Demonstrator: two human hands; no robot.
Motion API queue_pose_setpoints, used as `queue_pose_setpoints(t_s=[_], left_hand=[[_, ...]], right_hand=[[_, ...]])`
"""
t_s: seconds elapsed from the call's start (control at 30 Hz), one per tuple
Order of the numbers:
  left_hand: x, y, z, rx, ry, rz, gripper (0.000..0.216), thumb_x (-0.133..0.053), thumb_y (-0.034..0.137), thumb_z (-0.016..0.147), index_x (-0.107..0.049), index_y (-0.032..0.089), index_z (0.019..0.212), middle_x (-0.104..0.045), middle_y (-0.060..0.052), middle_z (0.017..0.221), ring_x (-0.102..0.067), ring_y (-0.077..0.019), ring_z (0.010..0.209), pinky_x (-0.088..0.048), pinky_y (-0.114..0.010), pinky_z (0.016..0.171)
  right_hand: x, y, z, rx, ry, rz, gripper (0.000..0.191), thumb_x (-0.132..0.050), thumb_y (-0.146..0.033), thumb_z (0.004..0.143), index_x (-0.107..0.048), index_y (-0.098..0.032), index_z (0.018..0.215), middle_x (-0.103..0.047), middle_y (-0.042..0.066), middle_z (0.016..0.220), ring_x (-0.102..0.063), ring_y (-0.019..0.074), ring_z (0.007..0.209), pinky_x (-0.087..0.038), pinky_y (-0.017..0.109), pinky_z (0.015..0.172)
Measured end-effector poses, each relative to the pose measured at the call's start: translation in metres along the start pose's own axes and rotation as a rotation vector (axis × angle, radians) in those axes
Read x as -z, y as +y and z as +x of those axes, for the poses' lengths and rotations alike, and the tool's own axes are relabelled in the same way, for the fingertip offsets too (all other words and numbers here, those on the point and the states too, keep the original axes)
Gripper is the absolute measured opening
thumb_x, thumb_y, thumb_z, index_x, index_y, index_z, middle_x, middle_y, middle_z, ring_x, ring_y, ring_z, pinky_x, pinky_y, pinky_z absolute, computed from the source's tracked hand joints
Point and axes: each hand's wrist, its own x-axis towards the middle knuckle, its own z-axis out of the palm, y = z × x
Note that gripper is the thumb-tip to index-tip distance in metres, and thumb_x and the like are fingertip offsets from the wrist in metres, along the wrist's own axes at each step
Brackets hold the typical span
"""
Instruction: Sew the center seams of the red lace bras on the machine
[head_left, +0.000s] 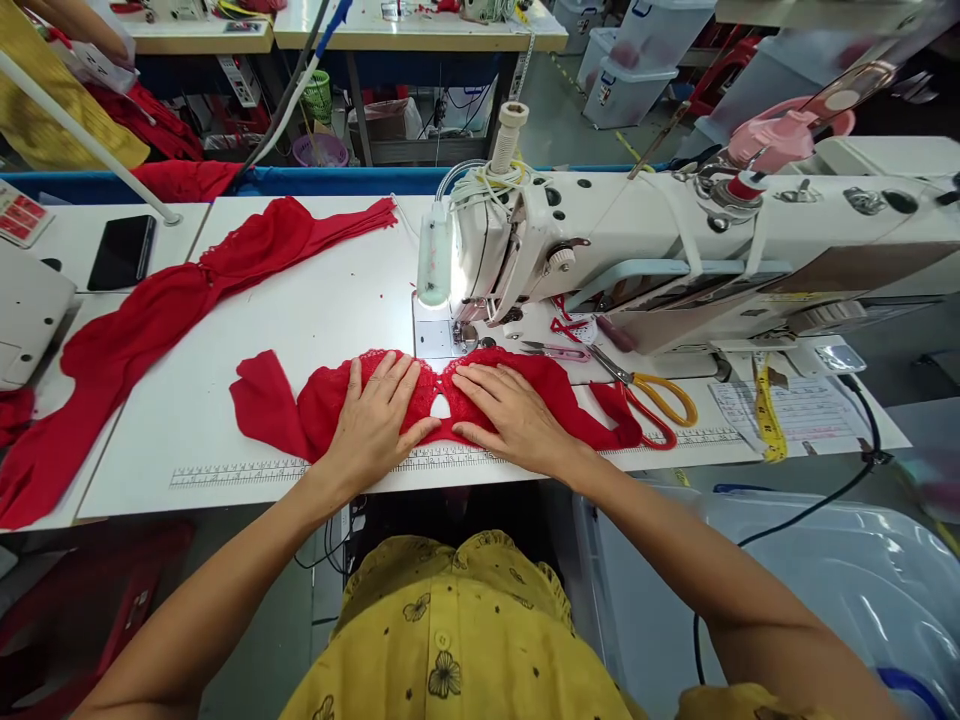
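Observation:
A red lace bra point(551, 385) lies spread across the white sewing table, just in front of the machine's needle area. My left hand point(381, 412) rests flat on its left cup, fingers stretched out. On the right cup lies my right hand point(510, 412), also flat with fingers extended. Both thumbs point toward the small gap at the bra's centre. Close behind the hands stands the white sewing machine point(592, 215), its lamp lit beside the presser foot point(465, 335). The palms cover part of the cups.
Orange-handled scissors point(660, 395) and pink-handled thread snips point(559, 352) lie to the right. A second red garment piece point(142, 335) stretches over the table's left side, near a black phone point(122, 252). A yellow measuring tape point(768, 415) hangs at the front edge above a clear plastic bin point(817, 560).

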Motion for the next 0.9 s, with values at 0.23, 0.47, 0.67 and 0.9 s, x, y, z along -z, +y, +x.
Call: queue_pose_setpoints(t_s=[0.23, 0.47, 0.67, 0.9], left_hand=[[-0.001, 0.001, 0.008, -0.236, 0.155, -0.125, 0.026, -0.048, 0.019, 0.105, -0.057, 0.011, 0.128, -0.062, -0.011, 0.13, -0.051, -0.0257, 0.131, -0.025, -0.06, 0.123], [-0.01, -0.001, -0.001, -0.208, 0.078, -0.042, 0.032, -0.047, 0.025, 0.106, -0.053, 0.013, 0.135, -0.058, -0.008, 0.137, -0.05, -0.0266, 0.131, -0.017, -0.06, 0.124], [-0.009, 0.0, 0.0, -0.185, 0.088, -0.048, 0.031, -0.047, 0.024, 0.106, -0.055, 0.014, 0.134, -0.059, -0.008, 0.137, -0.049, -0.0263, 0.132, -0.009, -0.06, 0.125], [-0.01, 0.001, -0.001, -0.134, 0.078, -0.047, 0.031, -0.046, 0.028, 0.107, -0.055, 0.02, 0.136, -0.056, -0.006, 0.141, -0.048, -0.0271, 0.134, -0.003, -0.065, 0.123]], right_hand=[[0.002, -0.007, 0.013, 0.13, 0.143, -0.032, 0.032, -0.051, -0.033, 0.101, -0.065, -0.015, 0.121, -0.068, 0.009, 0.125, -0.06, 0.0219, 0.116, -0.044, 0.04, 0.103], [-0.004, -0.002, 0.008, 0.09, 0.121, 0.012, 0.035, -0.053, -0.037, 0.1, -0.063, -0.016, 0.126, -0.067, 0.009, 0.126, -0.059, 0.0216, 0.117, -0.043, 0.039, 0.1], [0.0, -0.001, 0.011, 0.046, 0.064, -0.075, 0.045, -0.051, -0.046, 0.099, -0.061, -0.016, 0.131, -0.065, 0.009, 0.13, -0.057, 0.0257, 0.115, -0.042, 0.042, 0.096], [-0.006, 0.002, 0.007, -0.004, 0.074, -0.043, 0.046, -0.054, -0.046, 0.098, -0.058, -0.018, 0.135, -0.063, 0.008, 0.133, -0.053, 0.0242, 0.119, -0.039, 0.042, 0.101]])
